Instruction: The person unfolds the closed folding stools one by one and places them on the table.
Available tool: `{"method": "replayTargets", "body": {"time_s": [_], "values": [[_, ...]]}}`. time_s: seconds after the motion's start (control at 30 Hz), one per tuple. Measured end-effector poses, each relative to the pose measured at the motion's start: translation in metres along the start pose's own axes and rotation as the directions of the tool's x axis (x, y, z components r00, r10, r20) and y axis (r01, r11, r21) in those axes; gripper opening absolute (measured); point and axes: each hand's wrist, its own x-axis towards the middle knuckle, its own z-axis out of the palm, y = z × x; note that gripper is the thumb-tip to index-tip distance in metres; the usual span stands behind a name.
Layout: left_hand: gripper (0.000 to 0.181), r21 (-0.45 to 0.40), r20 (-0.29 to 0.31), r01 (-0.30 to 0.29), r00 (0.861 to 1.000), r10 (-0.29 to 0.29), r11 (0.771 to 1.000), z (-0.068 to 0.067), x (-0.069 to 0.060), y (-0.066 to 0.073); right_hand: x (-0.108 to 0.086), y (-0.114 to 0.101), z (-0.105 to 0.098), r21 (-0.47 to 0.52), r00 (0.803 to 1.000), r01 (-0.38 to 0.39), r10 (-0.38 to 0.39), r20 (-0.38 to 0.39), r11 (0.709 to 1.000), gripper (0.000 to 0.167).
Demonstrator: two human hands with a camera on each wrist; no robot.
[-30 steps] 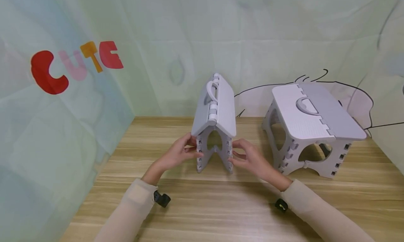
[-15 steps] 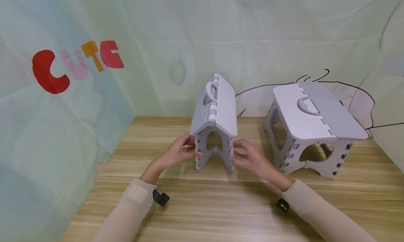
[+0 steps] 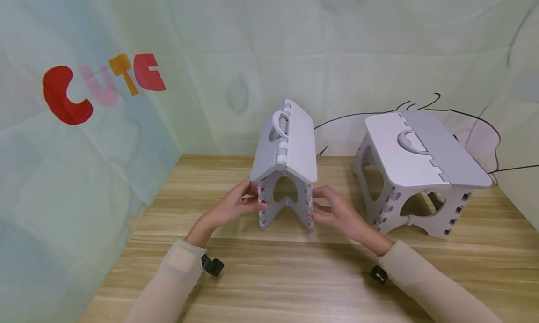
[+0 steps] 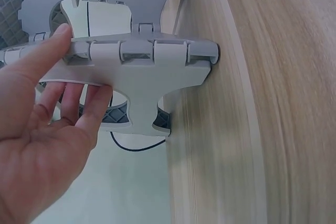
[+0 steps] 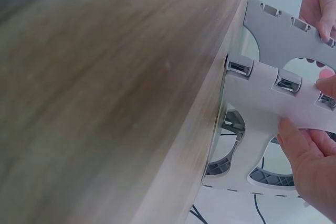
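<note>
A grey-white folding step stool [image 3: 299,143] stands half unfolded at mid-table, its top peaked like a roof with a loop handle [image 3: 279,124] on the ridge. My left hand [image 3: 233,205] grips its left leg panel, thumb on the hinged front edge and fingers at the panel's cutout, as the left wrist view shows. On the other side, my right hand [image 3: 337,211] grips the right leg panel [image 5: 251,98] with thumb and fingers near the hinge knuckles. Parts of the fingers are hidden behind the panels.
Fully unfolded, a second folding stool [image 3: 414,150] with a flat top stands close on the right, beyond my right hand. The wood-grain table [image 3: 269,276] meets printed cloth walls [image 3: 236,70] at the back and sides.
The middle stool's leg panels and roof halves have spread slightly wider. My left hand has shifted a little left with its panel, and my right hand slightly right.
</note>
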Motion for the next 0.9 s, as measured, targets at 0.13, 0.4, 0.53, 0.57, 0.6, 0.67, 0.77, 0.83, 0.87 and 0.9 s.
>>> {"method": "replayTargets", "body": {"time_s": [0.13,0.4,0.53,0.57,0.6,0.67,0.77,0.83,0.87,0.9], "values": [[0.050,-0.005,-0.003,-0.005,1.000,0.005,1.000,-0.0011,-0.0011,0.0000,0.0004,0.0003,-0.0008,-0.012,1.000,-0.003,0.003,-0.002,1.000,0.042],[0.052,-0.022,0.003,-0.020,1.000,0.020,1.000,-0.0042,-0.0016,-0.0013,0.0007,-0.0013,-0.0013,-0.007,1.000,-0.012,0.012,-0.001,1.000,0.042],[0.053,-0.026,0.007,-0.023,1.000,0.023,0.999,-0.0052,-0.0027,-0.0007,0.0009,-0.0002,-0.0017,-0.007,1.000,-0.007,0.007,-0.007,1.000,0.042],[0.053,-0.026,0.007,-0.022,1.000,0.022,0.999,-0.0054,-0.0027,-0.0006,0.0009,0.0001,-0.0018,-0.008,1.000,-0.008,0.008,-0.008,1.000,0.042],[0.053,-0.027,0.008,-0.023,1.000,0.023,0.999,-0.0055,-0.0030,-0.0006,0.0006,0.0001,-0.0018,-0.011,1.000,-0.008,0.008,-0.010,1.000,0.043],[0.053,-0.027,0.007,-0.020,1.000,0.020,0.999,-0.0059,-0.0032,-0.0008,0.0001,0.0001,-0.0021,-0.017,1.000,-0.010,0.009,-0.013,1.000,0.043],[0.052,-0.029,0.002,-0.003,1.000,0.003,1.000,-0.0063,-0.0034,-0.0014,-0.0005,-0.0002,-0.0020,-0.019,1.000,-0.014,0.014,-0.014,1.000,0.043],[0.052,-0.031,0.000,0.007,1.000,-0.007,1.000,-0.0064,-0.0036,-0.0018,-0.0008,-0.0002,-0.0019,-0.017,1.000,-0.016,0.015,-0.014,1.000,0.043],[0.052,-0.030,-0.001,0.011,1.000,-0.011,0.999,-0.0063,-0.0039,-0.0018,-0.0010,-0.0002,-0.0019,-0.019,1.000,-0.015,0.015,-0.014,1.000,0.043],[0.052,-0.030,-0.002,0.013,1.000,-0.013,0.999,-0.0062,-0.0041,-0.0019,-0.0009,-0.0002,-0.0016,-0.018,1.000,-0.017,0.017,-0.014,1.000,0.044]]}}
